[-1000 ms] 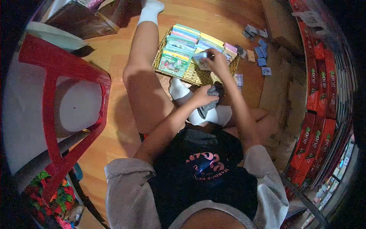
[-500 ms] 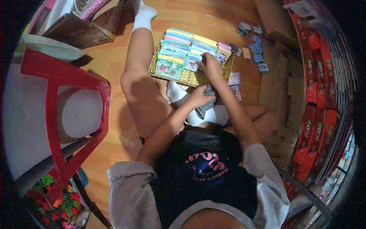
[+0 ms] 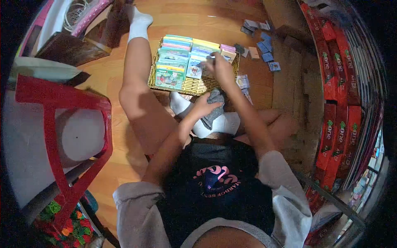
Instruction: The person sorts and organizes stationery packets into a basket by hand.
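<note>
A golden woven basket point(image 3: 198, 85) stands on the floor between the legs, holding rows of small colourful packs point(image 3: 170, 74). My left hand point(image 3: 202, 108) is wrapped round a grey cloth point(image 3: 214, 108), just in front of the basket's near edge. Over the basket's right part is my right hand point(image 3: 221, 70), its fingers bent and blurred beside a blue and white pack point(image 3: 194, 69). Whether anything is between those fingers is too blurred to tell.
Small blue packs point(image 3: 267, 56) and grey ones point(image 3: 250, 25) lie on the floor beyond the basket's right side. A red chair point(image 3: 49, 97) stands at left. Red boxes point(image 3: 331, 78) line the right. A cardboard box point(image 3: 68, 47) is at upper left.
The view has shifted, so the basket appears further left. My right hand has lifted slightly off the blue and white pack, while my left hand keeps its hold on the grey cloth.
</note>
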`<state>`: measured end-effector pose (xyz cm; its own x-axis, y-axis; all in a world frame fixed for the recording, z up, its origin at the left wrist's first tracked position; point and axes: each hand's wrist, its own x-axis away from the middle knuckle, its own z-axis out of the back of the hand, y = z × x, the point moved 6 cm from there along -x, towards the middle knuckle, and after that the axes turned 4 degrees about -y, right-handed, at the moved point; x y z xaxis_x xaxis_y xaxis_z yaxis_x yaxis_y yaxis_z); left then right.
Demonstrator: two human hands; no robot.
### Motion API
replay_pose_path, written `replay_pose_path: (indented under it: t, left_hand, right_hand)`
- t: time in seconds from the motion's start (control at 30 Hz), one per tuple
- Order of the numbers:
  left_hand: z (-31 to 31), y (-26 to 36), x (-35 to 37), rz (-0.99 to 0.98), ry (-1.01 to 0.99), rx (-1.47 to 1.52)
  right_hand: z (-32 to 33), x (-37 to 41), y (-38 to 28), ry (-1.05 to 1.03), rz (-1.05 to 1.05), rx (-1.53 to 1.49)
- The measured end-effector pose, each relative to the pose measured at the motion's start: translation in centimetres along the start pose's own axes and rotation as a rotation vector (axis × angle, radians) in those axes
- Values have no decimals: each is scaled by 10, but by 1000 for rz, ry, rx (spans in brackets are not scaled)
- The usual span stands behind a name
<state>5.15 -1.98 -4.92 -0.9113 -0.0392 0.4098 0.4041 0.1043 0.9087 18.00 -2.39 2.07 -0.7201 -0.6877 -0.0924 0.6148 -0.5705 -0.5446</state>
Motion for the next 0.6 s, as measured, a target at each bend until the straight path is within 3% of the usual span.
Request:
replay_pose_path:
  t: [0.07,0.17,0.27,0.33,0.37,0.47,0.6]
  left_hand:
    - [2,-5,-2,27,14,-27]
    - [6,5,5,124,44,148]
    - [4,10,6,165,34,327]
    - [1,14,7,191,44,323]
    - [1,12,6,159,45,348]
    - [0,15,8,145,56,345]
    - [2,5,6,107,74,383]
  right_hand:
    - [21,-4,37,168,-158,-179]
    - [57,20,86,315,-186,-153]
    - [39,44,139,155,-261,-129]
    - [26,66,116,-183,-1,-41]
    - [21,76,117,-267,-129,101]
    - [7,74,117,-384,-193,240]
    - [-1,69,130,-251,-240,13]
